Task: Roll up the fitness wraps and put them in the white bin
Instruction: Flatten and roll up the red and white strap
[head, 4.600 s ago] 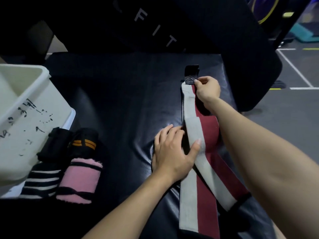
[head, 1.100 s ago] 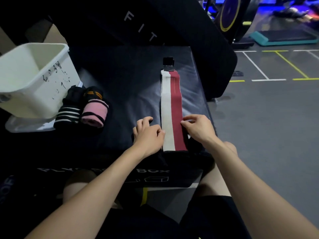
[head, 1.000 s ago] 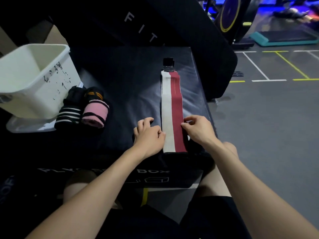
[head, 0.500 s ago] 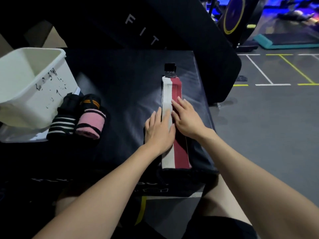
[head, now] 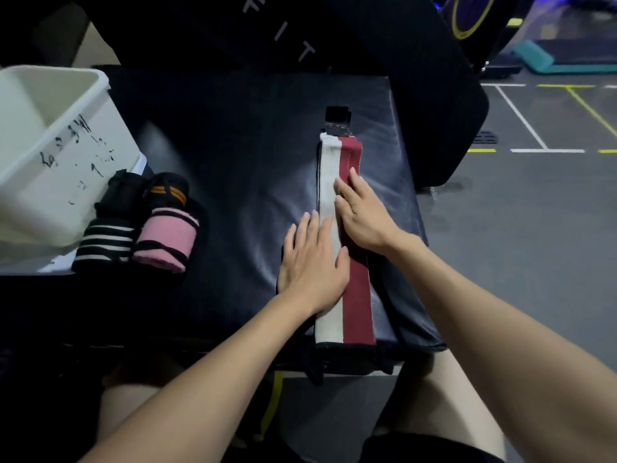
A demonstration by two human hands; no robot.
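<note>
A long white and dark red wrap point(head: 337, 162) lies flat and straight on the black padded box point(head: 240, 182), its black fastener end pointing away from me. My left hand point(head: 314, 262) presses flat on its white half near the middle. My right hand point(head: 362, 212) lies flat on the red half a little farther up, fingers straight. The white bin point(head: 63, 162) stands at the left, tilted, with black writing on its side. Several rolled wraps lie beside it: a pink one point(head: 165, 240), a black and white striped one point(head: 105, 243) and a black one with orange stripes point(head: 167, 192).
A black padded panel with white letters point(head: 334, 35) leans behind the box. The grey gym floor with white and yellow lines point(head: 534, 145) lies to the right, past the box's right edge. My knees sit under the box's near edge.
Both hands left the wrap's near end, where they held its edges, and slid up along it with fingers flattened. The wrap now lies smooth and straight.
</note>
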